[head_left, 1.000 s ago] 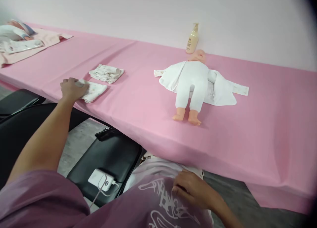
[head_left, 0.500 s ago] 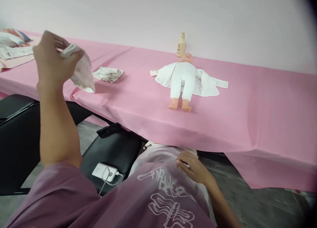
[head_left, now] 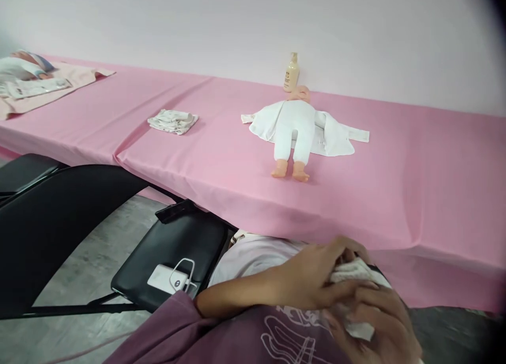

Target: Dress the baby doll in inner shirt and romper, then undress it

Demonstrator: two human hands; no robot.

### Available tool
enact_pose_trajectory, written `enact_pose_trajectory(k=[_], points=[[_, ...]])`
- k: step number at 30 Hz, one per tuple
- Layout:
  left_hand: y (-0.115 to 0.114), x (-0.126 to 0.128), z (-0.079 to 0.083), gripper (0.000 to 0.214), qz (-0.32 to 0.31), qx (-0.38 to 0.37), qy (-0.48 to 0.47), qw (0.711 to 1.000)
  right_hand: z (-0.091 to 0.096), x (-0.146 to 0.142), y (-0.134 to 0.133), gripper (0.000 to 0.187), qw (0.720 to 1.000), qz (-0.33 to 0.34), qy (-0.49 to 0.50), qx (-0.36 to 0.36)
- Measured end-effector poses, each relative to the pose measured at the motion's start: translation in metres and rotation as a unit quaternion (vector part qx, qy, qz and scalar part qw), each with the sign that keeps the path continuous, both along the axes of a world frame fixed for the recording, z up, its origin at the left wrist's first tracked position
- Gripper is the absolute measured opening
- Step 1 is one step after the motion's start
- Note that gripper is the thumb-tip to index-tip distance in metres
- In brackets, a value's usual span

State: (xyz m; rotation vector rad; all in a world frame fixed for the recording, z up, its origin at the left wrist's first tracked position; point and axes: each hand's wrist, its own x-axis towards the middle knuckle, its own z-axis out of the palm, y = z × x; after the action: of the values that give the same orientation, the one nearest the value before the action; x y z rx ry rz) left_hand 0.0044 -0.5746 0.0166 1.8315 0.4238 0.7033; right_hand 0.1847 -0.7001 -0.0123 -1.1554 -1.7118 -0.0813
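Note:
My left hand (head_left: 316,274) reaches across my body with fingers curled around a small white printed cloth (head_left: 356,271). Beside and below it, my right hand (head_left: 383,319) closes on the same cloth, and a corner shows beneath its fingers. The fingers hide much of the cloth, so its shape cannot be made out. On the table lies a baby doll (head_left: 294,124) in a white suit, on its back, bare feet toward me. Under it a white baby jacket (head_left: 336,137) is spread open with its sleeves out.
A pink-covered table (head_left: 221,158) runs along the wall. On it are a folded printed cloth (head_left: 173,121), a pump bottle (head_left: 291,73) behind the doll, and another doll (head_left: 23,68) on a pink blanket. A black chair (head_left: 134,272) holds a white power bank (head_left: 168,278).
My left hand has carried the cloth from above the table's left side down to my right front. My right hand, empty at my waist before, now grips it too.

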Motion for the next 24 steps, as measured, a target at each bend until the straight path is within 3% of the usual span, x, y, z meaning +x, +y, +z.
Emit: enact_pose_trajectory(k=[2,4,8,11,14,17,20,22,24], points=[[-0.002,0.001,-0.02,0.043,0.02,-0.061,0.026,0.998,-0.012,-0.002,0.01,0.036,0.997,0.014,0.023,-0.076],[-0.006,-0.003,-0.031,0.038,0.034,-0.104,0.047,0.993,-0.025,-0.004,0.017,0.043,0.99,0.049,0.046,-0.124],[-0.014,-0.019,-0.037,0.03,0.032,-0.186,0.062,0.98,-0.048,-0.009,0.019,0.037,0.961,0.112,0.146,-0.205],[-0.018,-0.031,-0.043,0.036,0.005,-0.212,0.021,0.977,-0.06,-0.014,0.02,0.037,0.93,0.07,0.225,-0.284],[-0.023,-0.037,-0.05,0.056,0.002,-0.195,0.005,0.981,-0.064,-0.017,0.024,0.033,0.888,0.042,0.254,-0.38],[-0.027,-0.039,-0.056,0.079,-0.015,-0.124,-0.007,0.992,-0.067,-0.017,0.023,0.049,0.846,0.055,0.284,-0.447],[-0.027,-0.04,-0.061,0.093,-0.015,-0.045,-0.033,0.998,-0.075,-0.013,0.016,0.062,0.817,-0.001,0.32,-0.479],[-0.025,-0.042,-0.063,0.1,-0.017,-0.038,-0.031,0.999,-0.082,-0.01,0.011,0.064,0.799,-0.047,0.346,-0.49],[-0.022,-0.045,-0.065,0.101,-0.017,-0.048,-0.035,0.998,-0.088,-0.007,0.008,0.06,0.799,-0.037,0.367,-0.475]])
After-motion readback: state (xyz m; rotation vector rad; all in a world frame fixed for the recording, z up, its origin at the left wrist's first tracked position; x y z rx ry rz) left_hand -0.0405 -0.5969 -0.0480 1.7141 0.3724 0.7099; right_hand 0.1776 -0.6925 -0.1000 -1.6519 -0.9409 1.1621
